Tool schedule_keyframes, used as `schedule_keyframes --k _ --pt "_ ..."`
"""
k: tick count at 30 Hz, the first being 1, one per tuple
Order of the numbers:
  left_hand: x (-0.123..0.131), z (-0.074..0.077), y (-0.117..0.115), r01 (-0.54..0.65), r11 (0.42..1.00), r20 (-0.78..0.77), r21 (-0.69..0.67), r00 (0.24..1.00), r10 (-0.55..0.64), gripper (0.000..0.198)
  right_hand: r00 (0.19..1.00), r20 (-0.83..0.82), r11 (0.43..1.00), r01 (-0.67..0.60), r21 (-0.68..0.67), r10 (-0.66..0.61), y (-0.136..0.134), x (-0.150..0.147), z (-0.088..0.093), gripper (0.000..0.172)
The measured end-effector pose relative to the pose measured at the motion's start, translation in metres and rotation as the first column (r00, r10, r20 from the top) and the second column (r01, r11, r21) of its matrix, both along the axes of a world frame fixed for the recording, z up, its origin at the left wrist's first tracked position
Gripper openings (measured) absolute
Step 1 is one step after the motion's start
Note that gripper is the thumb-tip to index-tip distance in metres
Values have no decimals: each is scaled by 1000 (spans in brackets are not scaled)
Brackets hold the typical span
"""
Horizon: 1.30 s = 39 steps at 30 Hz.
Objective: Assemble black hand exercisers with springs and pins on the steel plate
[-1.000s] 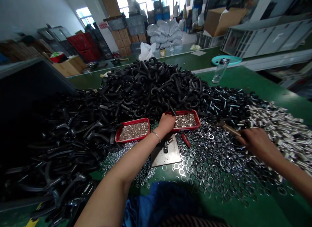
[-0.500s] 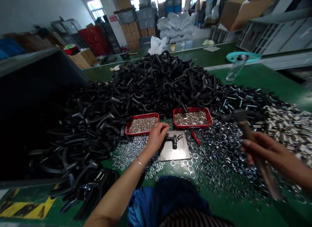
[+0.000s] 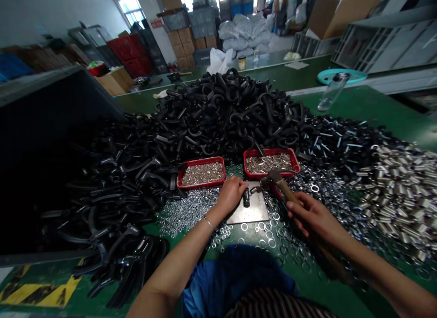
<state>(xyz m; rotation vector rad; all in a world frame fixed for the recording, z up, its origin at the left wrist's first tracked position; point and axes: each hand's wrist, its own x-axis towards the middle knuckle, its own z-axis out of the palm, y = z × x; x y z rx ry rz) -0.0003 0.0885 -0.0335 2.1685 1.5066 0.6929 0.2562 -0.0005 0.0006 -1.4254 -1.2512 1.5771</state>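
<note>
My left hand (image 3: 233, 193) is closed at the metal plate (image 3: 251, 214), its fingertips pinched on the black part (image 3: 246, 197), which lies on that plate and is half covered by the hand. A small metal cylinder (image 3: 255, 189) rests just right of the part. My right hand (image 3: 312, 214) grips the wooden handle of a hammer (image 3: 286, 189); its dark head is above the plate's upper right edge. Partly behind the hammer is a red-handled screwdriver (image 3: 277, 191).
Two red trays, left (image 3: 201, 174) and right (image 3: 271, 163), hold small metal pieces. Behind them rises a heap of black parts (image 3: 232, 113). Metal rings (image 3: 273, 236) lie around the plate, silver cylinders (image 3: 406, 190) at the right. A clear bottle (image 3: 333, 92) stands farther back.
My right hand has moved left with the hammer, bringing its head from the right over to the plate. My left hand has shifted slightly right and covers more of the black part.
</note>
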Motion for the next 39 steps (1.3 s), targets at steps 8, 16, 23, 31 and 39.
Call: schedule_keyframes --k 8,16,23,31,39 --pt "-1 2 0 209 970 -187 124 965 -184 19 987 144 997 -78 21 74 -2 5 -9 42" --pt "-1 -6 4 99 990 -148 99 985 -83 22 922 372 986 -147 81 107 5 11 -7 42" --pt "-3 6 1 308 942 -330 135 910 -250 26 849 519 959 -221 179 98 5 12 -2 41" --pt "-17 6 -23 190 980 -102 -60 975 -195 102 716 698 816 -392 425 -20 14 -7 19 42" --pt "-19 1 -23 183 977 -60 -109 980 -190 112 659 741 820 -492 293 131 39 0 -6 35"
